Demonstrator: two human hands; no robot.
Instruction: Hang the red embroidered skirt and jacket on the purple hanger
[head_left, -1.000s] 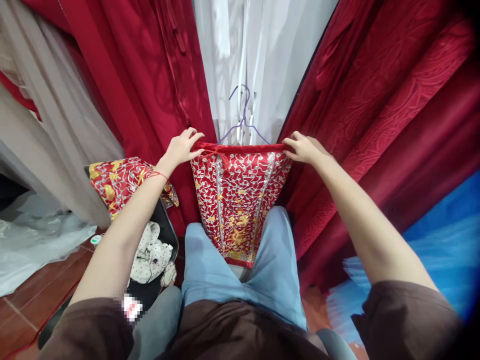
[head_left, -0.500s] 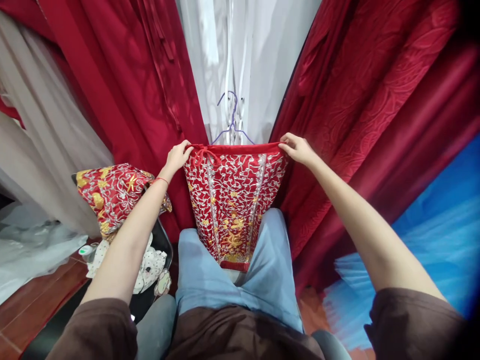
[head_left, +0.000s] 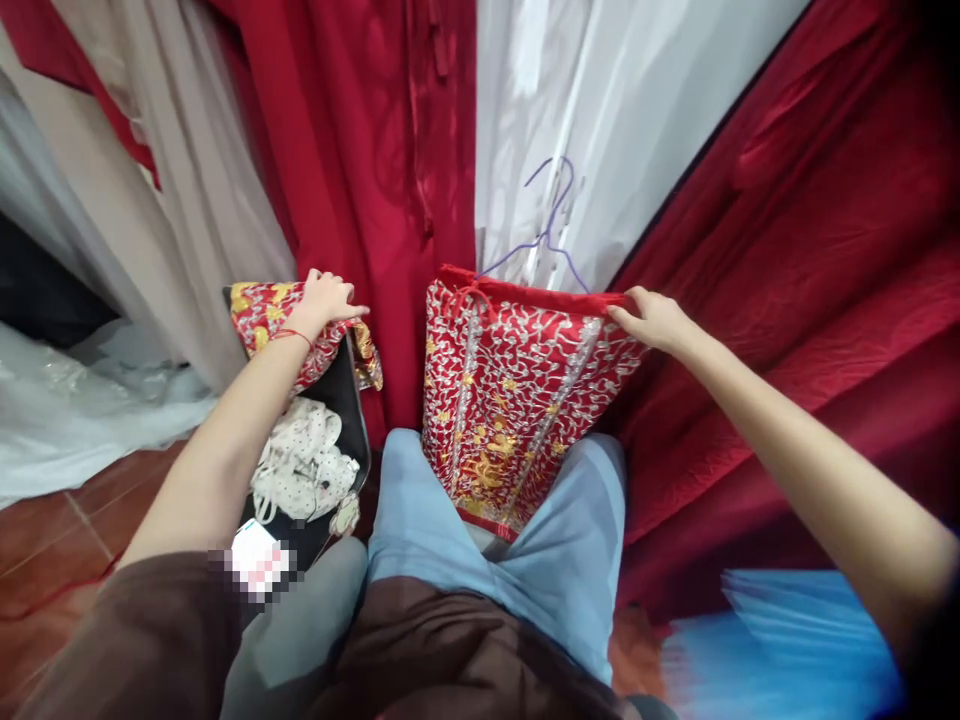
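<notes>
A red skirt (head_left: 517, 390) with silver and gold embroidery, a plain red waistband and a small tied bow hangs upright between my knees. My right hand (head_left: 651, 318) pinches the waistband at its right corner. Behind that band rises a purple wire hanger (head_left: 551, 225), its lower part hidden by the skirt. My left hand (head_left: 330, 300) is away from the skirt, fingers loosely bent and apart, over a second red and gold embroidered garment (head_left: 262, 305) draped at the left. Whether it touches that cloth I cannot tell.
Below the draped garment, a white dotted cloth item (head_left: 304, 455) and a bright phone-like screen (head_left: 259, 560) lie on a black seat (head_left: 330, 390). Red drapes (head_left: 360, 130), white fabric (head_left: 637, 110) and beige drapes (head_left: 202, 170) hang ahead. Blue tulle (head_left: 795, 640) lies at the lower right.
My left hand has let go of the skirt's left waistband corner and moved left to the draped garment. The skirt now tilts down to the right, still held by my right hand. The view has turned left.
</notes>
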